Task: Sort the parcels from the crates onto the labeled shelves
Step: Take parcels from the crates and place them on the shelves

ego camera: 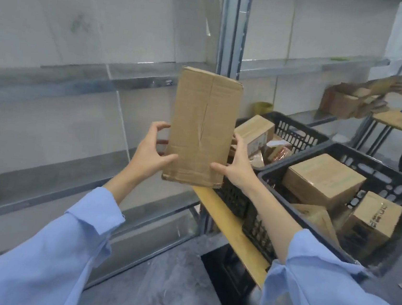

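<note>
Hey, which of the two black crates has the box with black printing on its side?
The nearer crate, at the right: its printed box sits beside a larger box. The farther crate holds smaller parcels.

A flat, creased brown cardboard parcel [202, 127] is held upright just left of two black crates [299, 155] holding more boxes [324, 181].

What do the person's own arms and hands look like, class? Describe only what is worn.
Both arms wear loose, light blue long shirt sleeves. The left sleeve and the right sleeve end in cuffs partway up the forearms. The left hand and the right hand are bare, with no gloves, rings or watch visible.
</note>
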